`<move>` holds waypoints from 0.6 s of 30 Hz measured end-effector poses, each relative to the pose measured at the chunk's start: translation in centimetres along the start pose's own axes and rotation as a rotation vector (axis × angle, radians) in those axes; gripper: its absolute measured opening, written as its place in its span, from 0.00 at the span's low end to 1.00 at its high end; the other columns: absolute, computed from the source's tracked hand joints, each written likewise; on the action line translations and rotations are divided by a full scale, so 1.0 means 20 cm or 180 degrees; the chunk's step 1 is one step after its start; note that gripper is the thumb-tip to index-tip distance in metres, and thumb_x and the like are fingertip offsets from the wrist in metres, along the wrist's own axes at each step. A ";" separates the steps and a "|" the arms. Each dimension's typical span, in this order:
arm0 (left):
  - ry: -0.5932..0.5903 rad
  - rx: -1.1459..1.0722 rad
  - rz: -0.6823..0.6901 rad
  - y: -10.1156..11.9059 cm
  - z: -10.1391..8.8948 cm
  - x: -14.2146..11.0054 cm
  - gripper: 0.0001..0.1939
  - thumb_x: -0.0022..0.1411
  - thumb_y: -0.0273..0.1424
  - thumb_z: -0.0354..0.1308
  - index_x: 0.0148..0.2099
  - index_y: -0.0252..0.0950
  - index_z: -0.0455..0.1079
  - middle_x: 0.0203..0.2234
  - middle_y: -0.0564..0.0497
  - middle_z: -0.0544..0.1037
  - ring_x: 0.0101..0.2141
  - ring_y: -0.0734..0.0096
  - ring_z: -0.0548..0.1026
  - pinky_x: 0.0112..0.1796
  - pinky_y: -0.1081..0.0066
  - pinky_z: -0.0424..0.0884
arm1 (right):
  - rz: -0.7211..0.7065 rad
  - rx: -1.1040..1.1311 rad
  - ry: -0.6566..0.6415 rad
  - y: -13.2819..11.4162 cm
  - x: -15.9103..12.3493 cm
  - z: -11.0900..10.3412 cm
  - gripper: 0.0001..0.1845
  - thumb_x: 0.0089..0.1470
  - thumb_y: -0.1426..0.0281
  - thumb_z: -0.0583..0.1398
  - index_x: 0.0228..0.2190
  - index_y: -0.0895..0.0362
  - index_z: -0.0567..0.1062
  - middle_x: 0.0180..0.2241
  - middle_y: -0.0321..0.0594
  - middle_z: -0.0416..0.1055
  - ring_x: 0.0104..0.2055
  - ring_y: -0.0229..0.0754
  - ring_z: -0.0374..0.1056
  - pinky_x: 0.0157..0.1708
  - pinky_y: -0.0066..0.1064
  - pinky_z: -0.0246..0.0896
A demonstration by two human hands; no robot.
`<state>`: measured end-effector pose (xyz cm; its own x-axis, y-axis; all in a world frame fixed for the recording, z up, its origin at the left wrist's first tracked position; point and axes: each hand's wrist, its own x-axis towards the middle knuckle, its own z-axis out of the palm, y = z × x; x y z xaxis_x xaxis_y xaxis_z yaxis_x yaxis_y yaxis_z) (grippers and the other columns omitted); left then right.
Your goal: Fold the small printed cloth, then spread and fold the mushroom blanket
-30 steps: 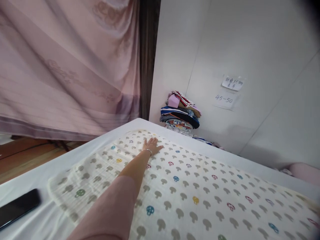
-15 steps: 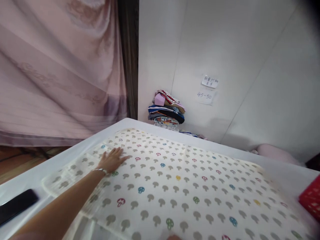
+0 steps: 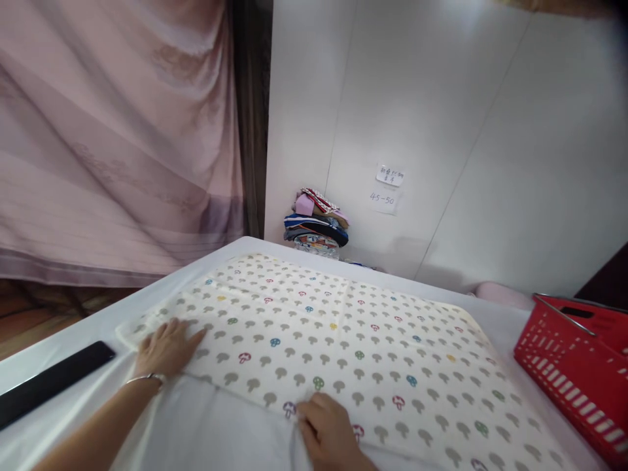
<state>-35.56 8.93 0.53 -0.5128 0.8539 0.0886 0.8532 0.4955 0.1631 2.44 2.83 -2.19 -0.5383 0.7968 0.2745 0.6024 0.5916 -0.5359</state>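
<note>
A cream cloth [image 3: 338, 340] printed with grey and coloured mushrooms lies spread over the white table. My left hand [image 3: 167, 347], a bracelet at its wrist, rests flat on the cloth's near left corner with fingers stretched out. At the middle of the near edge, my right hand [image 3: 328, 428] has its thumb and curled fingers closed on the cloth. Some creases run across the fabric near its left side, and it looks mostly flat elsewhere.
A black phone-like slab [image 3: 53, 383] lies on the white table [image 3: 210, 425] at left. To the right stands a red plastic basket [image 3: 574, 366]. Folded clothes [image 3: 316, 226] are piled at the far edge by the wall, and a pink curtain [image 3: 118, 144] hangs at left.
My left hand has slid nearer and to the left, to the cloth's corner. My right hand has come fully into view, gripping the near edge. More of the red basket shows.
</note>
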 end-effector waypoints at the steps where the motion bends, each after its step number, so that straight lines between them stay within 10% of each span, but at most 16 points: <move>1: 0.0055 0.0162 -0.0225 0.00 -0.01 -0.02 0.22 0.58 0.48 0.40 0.48 0.46 0.64 0.56 0.56 0.64 0.58 0.58 0.53 0.54 0.57 0.53 | -0.0014 -0.0062 -0.0033 -0.01 -0.01 -0.01 0.09 0.50 0.70 0.52 0.33 0.49 0.71 0.30 0.36 0.66 0.35 0.41 0.64 0.33 0.30 0.57; 9: -0.0148 0.0309 -0.0456 0.05 -0.12 -0.17 0.28 0.60 0.47 0.34 0.48 0.35 0.64 0.54 0.43 0.64 0.55 0.56 0.56 0.48 0.59 0.58 | -0.0021 0.0322 -0.0165 0.01 -0.02 -0.13 0.12 0.52 0.74 0.51 0.32 0.53 0.74 0.31 0.37 0.68 0.36 0.38 0.64 0.37 0.28 0.59; 18: 0.0021 0.0200 0.0124 0.11 -0.09 -0.24 0.26 0.64 0.41 0.34 0.54 0.30 0.61 0.58 0.39 0.57 0.58 0.51 0.51 0.52 0.49 0.51 | 0.0468 0.0263 -0.0887 0.22 -0.17 -0.32 0.26 0.56 0.60 0.51 0.55 0.53 0.62 0.62 0.38 0.48 0.63 0.46 0.42 0.61 0.41 0.37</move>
<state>-31.40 5.57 2.19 -0.4795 0.8718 0.1001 0.8767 0.4710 0.0975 10.74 3.57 -0.31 -0.5966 0.8019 -0.0336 0.6419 0.4516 -0.6197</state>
